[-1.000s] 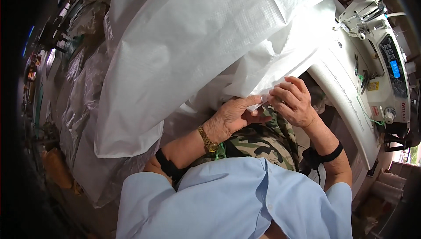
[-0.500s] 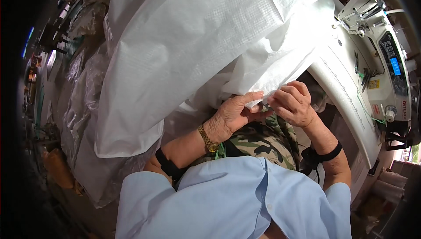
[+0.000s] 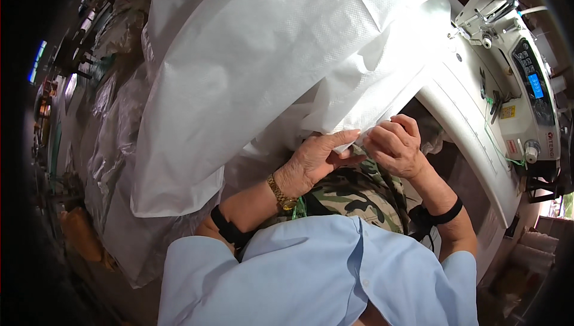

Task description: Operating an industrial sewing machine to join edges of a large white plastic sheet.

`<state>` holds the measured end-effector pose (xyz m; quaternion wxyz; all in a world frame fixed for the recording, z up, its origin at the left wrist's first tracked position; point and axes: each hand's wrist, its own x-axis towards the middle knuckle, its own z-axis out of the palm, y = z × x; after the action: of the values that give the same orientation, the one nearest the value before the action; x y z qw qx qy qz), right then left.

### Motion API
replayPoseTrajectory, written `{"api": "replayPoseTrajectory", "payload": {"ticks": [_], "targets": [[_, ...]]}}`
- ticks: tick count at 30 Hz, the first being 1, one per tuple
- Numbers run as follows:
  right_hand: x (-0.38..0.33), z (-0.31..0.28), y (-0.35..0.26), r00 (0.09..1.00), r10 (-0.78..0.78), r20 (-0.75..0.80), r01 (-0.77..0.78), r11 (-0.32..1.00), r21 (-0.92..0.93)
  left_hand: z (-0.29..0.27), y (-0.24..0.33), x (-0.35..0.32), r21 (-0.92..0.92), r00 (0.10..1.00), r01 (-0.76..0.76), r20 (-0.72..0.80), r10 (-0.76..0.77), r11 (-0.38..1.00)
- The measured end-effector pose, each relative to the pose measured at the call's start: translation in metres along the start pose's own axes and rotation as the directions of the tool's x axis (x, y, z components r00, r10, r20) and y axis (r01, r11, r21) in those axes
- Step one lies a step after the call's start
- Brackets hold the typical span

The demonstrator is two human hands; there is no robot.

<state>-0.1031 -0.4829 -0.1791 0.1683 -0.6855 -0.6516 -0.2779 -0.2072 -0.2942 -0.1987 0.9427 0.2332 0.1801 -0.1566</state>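
Observation:
A large sheet of white woven plastic fabric [image 3: 257, 69] spreads across the work area and hangs down toward my lap. My left hand [image 3: 314, 161] pinches a corner of its near edge between thumb and fingers. Close beside it, my right hand [image 3: 394, 146] is closed at the same edge, its fingers curled inward. Whatever those right fingertips grip is hidden behind the knuckles. To the right stands a white sewing machine [image 3: 535, 98] with a small lit blue display.
Scissors-like tools [image 3: 496, 104] and green thread [image 3: 493, 137] lie on the white machine table [image 3: 460, 116]. Crumpled clear plastic [image 3: 113, 122] fills the left side. White rolls [image 3: 535, 248] sit at the lower right.
The right hand has shifted very slightly left and down along the edge. My left hand keeps its pinch on the fabric corner, and the view has turned a little.

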Motion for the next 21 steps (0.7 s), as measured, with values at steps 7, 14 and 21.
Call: {"api": "replayPoseTrajectory", "payload": {"ticks": [7,14,21], "targets": [[0.001,-0.004,-0.005,0.998,0.038,0.046,-0.037,0.999,-0.025,-0.001,-0.002,-0.001,0.101,0.995,-0.1,0.015,0.1,0.99],[0.004,-0.005,-0.009,0.997,0.067,0.048,-0.065,0.997,-0.05,0.002,-0.007,0.001,0.222,0.965,-0.25,-0.023,0.262,0.942],[0.014,-0.011,-0.006,0.992,0.06,0.107,-0.055,0.997,-0.048,-0.003,-0.014,0.006,0.407,0.902,-0.41,0.05,0.429,0.816]]}}
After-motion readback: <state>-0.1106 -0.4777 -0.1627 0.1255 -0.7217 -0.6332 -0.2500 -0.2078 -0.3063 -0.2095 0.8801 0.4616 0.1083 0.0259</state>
